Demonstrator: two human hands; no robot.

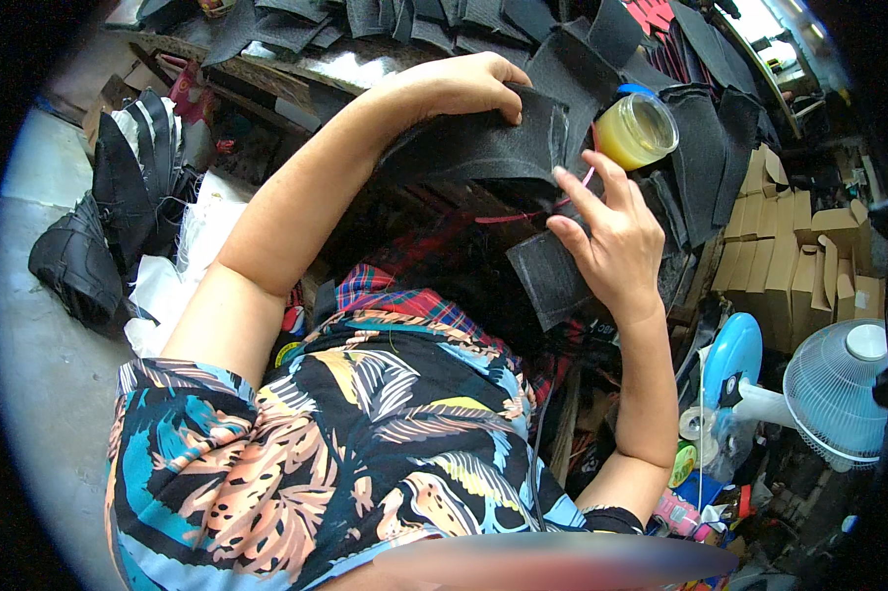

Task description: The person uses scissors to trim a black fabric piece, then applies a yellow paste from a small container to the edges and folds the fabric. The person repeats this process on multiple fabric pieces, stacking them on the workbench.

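My left hand (468,87) is closed on the upper edge of a black, felt-like material piece (478,148), which hangs in front of me. My right hand (616,231) is at the piece's right end, thumb and fingers apart. Its index fingertip lies close to the edge; I cannot tell whether it touches. A thin pink strip (508,218) runs below the piece, and a bit of pink shows behind my right fingers. Just beyond that hand, a clear jar (639,131) of yellowish stuff sits tilted among black pieces. Another dark flat piece (552,276) lies below my right hand.
Stacked black pieces (483,25) cover the far bench. Cardboard boxes (769,236) and a standing fan (838,389) are at the right. On the left, a heap of black sewn parts (104,222) rests near white cloth (163,291). Plaid fabric (404,295) lies before my body.
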